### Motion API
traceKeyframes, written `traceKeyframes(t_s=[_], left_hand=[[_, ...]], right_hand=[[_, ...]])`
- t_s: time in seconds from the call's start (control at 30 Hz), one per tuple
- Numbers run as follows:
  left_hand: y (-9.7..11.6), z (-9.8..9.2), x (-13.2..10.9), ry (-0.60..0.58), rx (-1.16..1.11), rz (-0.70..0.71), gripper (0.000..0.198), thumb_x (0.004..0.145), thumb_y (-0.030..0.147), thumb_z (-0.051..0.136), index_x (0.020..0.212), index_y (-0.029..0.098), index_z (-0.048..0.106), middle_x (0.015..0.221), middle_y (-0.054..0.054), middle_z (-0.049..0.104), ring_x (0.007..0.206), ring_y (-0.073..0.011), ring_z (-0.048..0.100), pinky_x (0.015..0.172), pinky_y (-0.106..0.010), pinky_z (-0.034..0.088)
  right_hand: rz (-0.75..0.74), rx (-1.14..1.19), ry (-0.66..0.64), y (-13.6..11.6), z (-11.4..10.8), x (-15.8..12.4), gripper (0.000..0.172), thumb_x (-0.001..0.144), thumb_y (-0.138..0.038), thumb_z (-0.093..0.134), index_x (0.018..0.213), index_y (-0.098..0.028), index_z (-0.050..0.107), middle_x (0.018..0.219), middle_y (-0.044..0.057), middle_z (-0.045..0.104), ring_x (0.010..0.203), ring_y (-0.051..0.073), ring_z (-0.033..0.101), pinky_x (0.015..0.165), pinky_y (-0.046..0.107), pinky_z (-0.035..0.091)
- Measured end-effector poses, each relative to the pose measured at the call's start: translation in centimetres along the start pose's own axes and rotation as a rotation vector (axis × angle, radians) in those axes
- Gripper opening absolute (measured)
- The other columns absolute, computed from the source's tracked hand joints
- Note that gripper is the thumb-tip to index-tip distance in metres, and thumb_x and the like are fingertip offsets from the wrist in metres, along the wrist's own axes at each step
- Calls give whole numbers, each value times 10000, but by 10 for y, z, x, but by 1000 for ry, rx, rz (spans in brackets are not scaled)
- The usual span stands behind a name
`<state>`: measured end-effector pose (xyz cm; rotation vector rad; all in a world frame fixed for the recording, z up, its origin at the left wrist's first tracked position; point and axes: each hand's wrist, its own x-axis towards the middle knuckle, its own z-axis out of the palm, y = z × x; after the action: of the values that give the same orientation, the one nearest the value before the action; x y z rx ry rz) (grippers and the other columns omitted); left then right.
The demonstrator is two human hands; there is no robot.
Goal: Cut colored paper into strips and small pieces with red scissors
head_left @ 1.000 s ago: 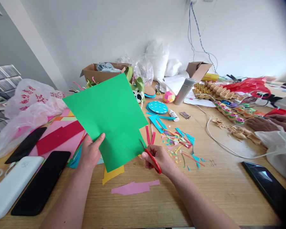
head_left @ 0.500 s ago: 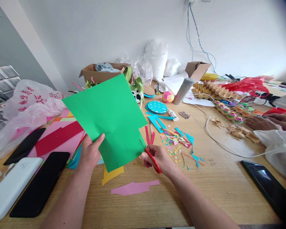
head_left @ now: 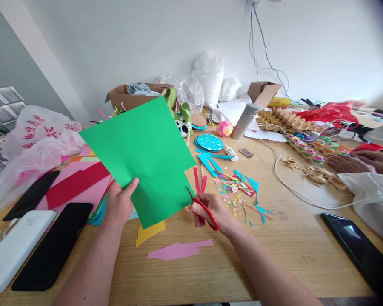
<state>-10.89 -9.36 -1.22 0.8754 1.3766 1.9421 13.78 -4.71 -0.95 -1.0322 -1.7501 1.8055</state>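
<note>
A large green sheet of paper [head_left: 140, 157] is held up above the table, tilted, with a notch cut from its right edge. My left hand [head_left: 121, 202] pinches its lower left edge, thumb on top. In my right hand [head_left: 212, 212] are red-handled scissors [head_left: 207, 210], fingers closed around the handles. The blades point up and left at the sheet's lower right edge; part of them lies over the green paper. Below the sheet lie a yellow paper scrap [head_left: 150, 233] and a pink paper scrap [head_left: 180, 250].
Coloured paper snippets [head_left: 239, 187] lie right of the sheet, with blue discs [head_left: 210, 143] behind. A grey bottle [head_left: 245, 121] stands farther back. Phones [head_left: 354, 250] and a white power bank [head_left: 19, 250] flank my arms. Another person's hands [head_left: 347, 163] rest at the right near a white cable [head_left: 290, 193].
The scissors and my right hand have shifted slightly right, and the handles have turned a little. The green sheet has moved slightly left and up, still in my left hand.
</note>
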Motion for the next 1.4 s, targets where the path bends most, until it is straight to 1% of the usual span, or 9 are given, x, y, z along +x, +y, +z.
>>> traceKeyframes(t_s=[0.17, 0.27, 0.43, 0.6, 0.73, 0.9, 1.13, 1.23, 1.4], left_hand=[[-2, 1, 0, -15, -7, -15, 506, 674, 347, 776, 1138, 194, 646, 1200, -91, 671, 1200, -300, 562, 1057, -465, 408], [-3, 2, 0, -40, -24, -23, 499, 680, 342, 774, 1139, 195, 646, 1203, -91, 670, 1200, -292, 565, 1047, -448, 415], [-4, 2, -1, -55, -19, 1, 477, 688, 340, 771, 1125, 188, 654, 1169, -93, 683, 1177, -286, 579, 1034, -438, 426], [-6, 1, 0, -31, 6, 37, 449, 682, 350, 777, 1084, 180, 671, 1120, -83, 700, 1135, -276, 601, 1013, -413, 442], [-7, 1, 0, -9, 12, 48, 452, 681, 344, 778, 1082, 165, 669, 1092, -86, 706, 1115, -274, 608, 1010, -414, 441], [-6, 1, 0, 1, 15, 61, 431, 692, 330, 770, 1086, 185, 670, 1087, -73, 708, 1123, -269, 604, 1024, -409, 429], [-9, -2, 2, 9, 17, 70, 456, 716, 310, 758, 1150, 218, 656, 1132, -60, 696, 1142, -268, 596, 1038, -416, 426], [-9, -3, 3, 40, -1, 75, 485, 708, 301, 764, 1174, 226, 649, 1187, -63, 676, 1174, -273, 580, 1046, -422, 423], [-6, -4, 6, 96, -26, 64, 495, 682, 303, 777, 1155, 215, 659, 1224, -82, 661, 1203, -289, 564, 1077, -459, 391]], right_hand=[[10, 17, 15, 2, 0, 0, 498, 677, -643, 696, 703, -186, 500, 522, -3, 598, 455, 131, 564, 457, 241, 431], [8, 30, 21, 2, 0, 1, 477, 677, -609, 717, 689, -188, 493, 527, 1, 608, 459, 128, 569, 460, 238, 430], [30, 61, 52, 2, 0, 3, 450, 660, -550, 756, 660, -185, 493, 508, -4, 612, 438, 121, 565, 439, 228, 433], [62, 60, 63, -1, 0, 2, 457, 632, -546, 771, 647, -182, 495, 498, -5, 617, 432, 126, 583, 431, 222, 449], [118, 35, 58, -3, 1, 1, 469, 623, -560, 768, 644, -187, 485, 482, -3, 619, 426, 132, 594, 419, 219, 450], [154, 19, 68, -4, 1, 1, 484, 608, -576, 770, 634, -189, 479, 483, 5, 625, 423, 135, 598, 403, 216, 439], [157, -10, 81, -5, -2, 3, 494, 607, -605, 755, 647, -180, 506, 466, 0, 611, 403, 129, 576, 395, 218, 432], [163, -32, 80, -6, -2, 3, 500, 605, -611, 754, 641, -179, 506, 467, 0, 608, 408, 130, 576, 397, 219, 431], [112, -61, 60, -6, -3, 2, 499, 624, -619, 739, 630, -178, 505, 457, 0, 595, 389, 113, 536, 381, 209, 382]])
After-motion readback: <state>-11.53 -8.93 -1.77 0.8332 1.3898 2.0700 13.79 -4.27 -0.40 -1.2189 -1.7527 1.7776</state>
